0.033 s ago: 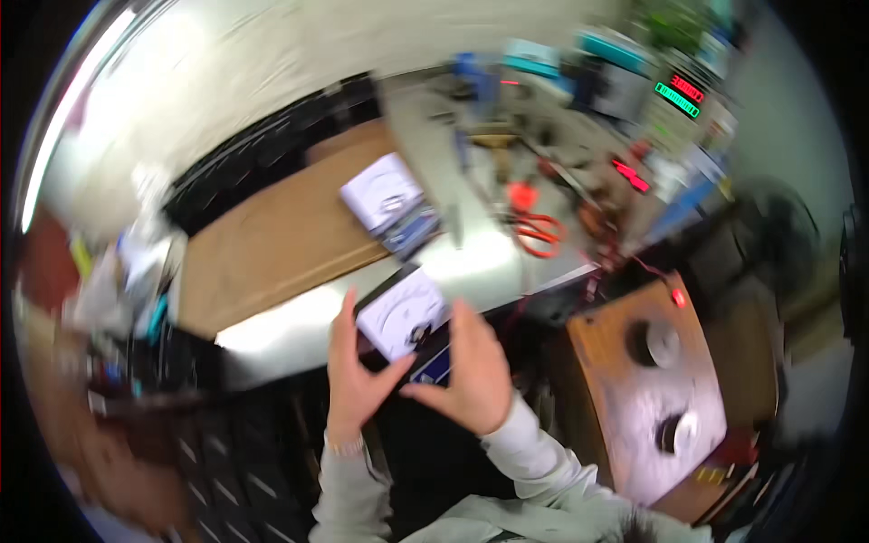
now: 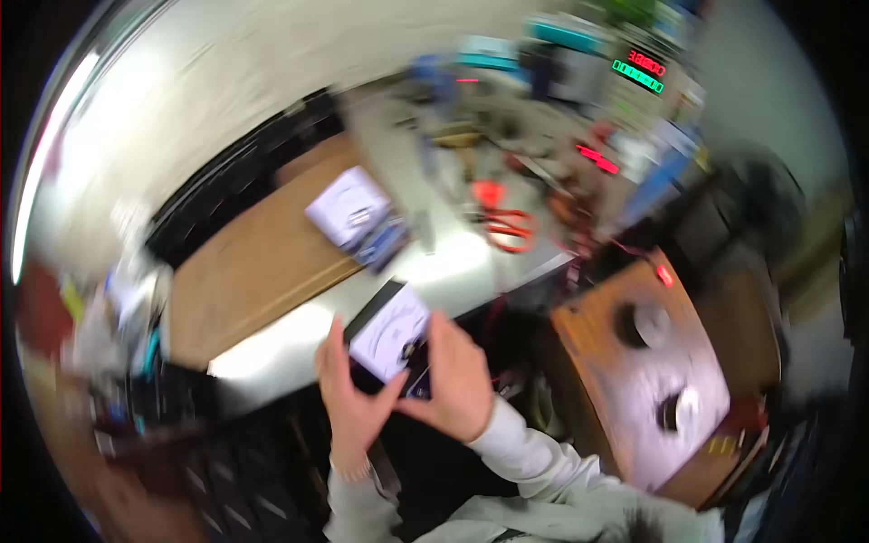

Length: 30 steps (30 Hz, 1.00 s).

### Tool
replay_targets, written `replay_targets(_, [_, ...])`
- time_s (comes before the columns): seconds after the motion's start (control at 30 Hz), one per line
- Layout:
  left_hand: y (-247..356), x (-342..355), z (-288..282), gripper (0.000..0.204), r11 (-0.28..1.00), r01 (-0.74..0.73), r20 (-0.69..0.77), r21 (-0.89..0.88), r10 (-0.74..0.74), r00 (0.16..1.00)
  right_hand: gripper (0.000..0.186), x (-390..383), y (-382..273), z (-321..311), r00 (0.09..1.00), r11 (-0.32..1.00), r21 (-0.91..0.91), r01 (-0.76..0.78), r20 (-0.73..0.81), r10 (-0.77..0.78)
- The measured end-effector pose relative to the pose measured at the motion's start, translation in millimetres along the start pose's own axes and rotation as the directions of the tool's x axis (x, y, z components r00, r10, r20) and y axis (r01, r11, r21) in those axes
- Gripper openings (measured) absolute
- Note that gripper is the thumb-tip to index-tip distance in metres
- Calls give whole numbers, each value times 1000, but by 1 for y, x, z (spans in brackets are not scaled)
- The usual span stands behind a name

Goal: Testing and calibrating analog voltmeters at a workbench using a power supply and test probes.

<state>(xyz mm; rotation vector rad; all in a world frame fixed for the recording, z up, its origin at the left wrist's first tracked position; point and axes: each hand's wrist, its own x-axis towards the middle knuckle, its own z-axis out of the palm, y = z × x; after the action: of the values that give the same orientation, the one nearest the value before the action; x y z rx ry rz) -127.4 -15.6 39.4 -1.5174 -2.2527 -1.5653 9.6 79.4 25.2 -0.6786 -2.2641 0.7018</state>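
Both hands grip a dark-cased analog panel meter (image 2: 385, 328) with a white dial, held low in front of the bench's near edge. My left hand (image 2: 351, 398) is closed on its left side, thumb at the bottom; my right hand (image 2: 457, 385) is closed on its right side. A second white-faced meter (image 2: 348, 204) with a blue-grey lower part lies beyond, on a brown cardboard sheet (image 2: 226, 271). The picture is blurred, so fine detail is hard to make out.
The metal bench (image 2: 272, 348) holds red-handled scissors (image 2: 507, 231), assorted tools and instruments with lit displays (image 2: 638, 68) at back right. Plastic bags (image 2: 100, 321) lie left. An orange-brown board (image 2: 597, 335) with two cylinders stands right, near a dark fan (image 2: 760, 208).
The view has shifted, so most of the bench appears further left. My hands and the held meter also sit slightly further left and lower in the picture, still gripped the same way.
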Motion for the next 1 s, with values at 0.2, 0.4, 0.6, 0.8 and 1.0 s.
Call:
replay_targets(0.2, [53, -67, 54, 86, 975, -169, 394, -147, 214, 894, 120, -118, 74, -58, 949, 979, -107, -174, -283, 137])
replay_targets(0.4, [59, -67, 71, 54, 984, -128, 622, -127, 179, 762, 113, -228, 149, -214, 417, 383, -259, -887, -805, 422])
replay_targets(0.6, [70, -42, 77, 50, 961, -254, 668, -110, 261, 697, 117, -265, 179, -237, 192, 45, -193, -980, -873, 449])
replay_targets(0.8, [84, -54, 82, 45, 981, -173, 738, -88, 180, 650, 117, -267, 183, -230, 187, 18, -197, -980, -892, 412])
replay_targets(1.0, [77, -62, 89, 56, 974, -191, 855, -125, 203, 477, 117, -265, 184, -229, 231, 44, -230, -972, -910, 344])
